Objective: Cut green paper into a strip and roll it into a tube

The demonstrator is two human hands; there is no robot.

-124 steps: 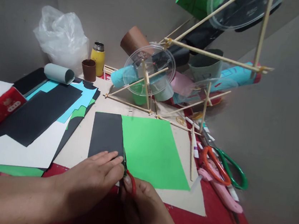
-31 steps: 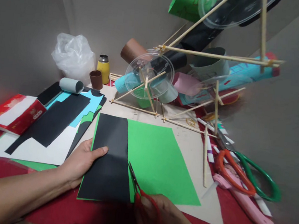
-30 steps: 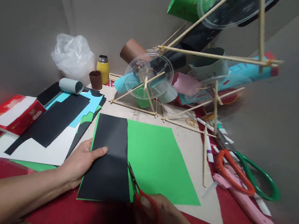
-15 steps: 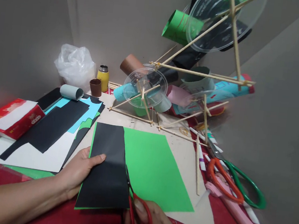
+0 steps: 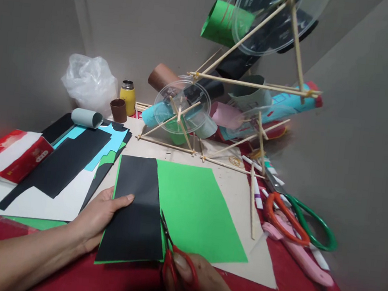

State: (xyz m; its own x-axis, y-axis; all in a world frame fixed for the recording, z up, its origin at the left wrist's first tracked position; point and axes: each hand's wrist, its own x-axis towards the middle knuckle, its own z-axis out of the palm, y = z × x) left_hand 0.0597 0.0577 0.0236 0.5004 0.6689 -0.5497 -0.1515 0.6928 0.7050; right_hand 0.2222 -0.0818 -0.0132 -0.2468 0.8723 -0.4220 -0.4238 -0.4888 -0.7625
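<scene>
My left hand [image 5: 102,216] pinches the left edges of a black paper strip [image 5: 136,209] and the green paper sheet [image 5: 197,206] beneath it, thumb on top of the black. My right hand [image 5: 196,276] grips red-handled scissors [image 5: 176,255], fingers in the loops. Their blades lie at the black strip's right edge, over the green sheet, pointing away from me. A narrow green margin shows along the strip's lower right side. Whether the blades are fully closed is hard to tell.
Left lie stacked black, blue and white papers [image 5: 68,203] and a red tissue pack [image 5: 10,155]. Behind stands a stick frame [image 5: 166,144] with clear discs and paper tubes. Orange-green scissors [image 5: 290,222] and a pink tool [image 5: 307,259] lie right. A yellow bottle [image 5: 127,98] stands at the back.
The view has shifted slightly. The scissors have moved a little relative to the papers, and a green margin now shows beside the black strip's lower right edge. My left hand keeps its hold.
</scene>
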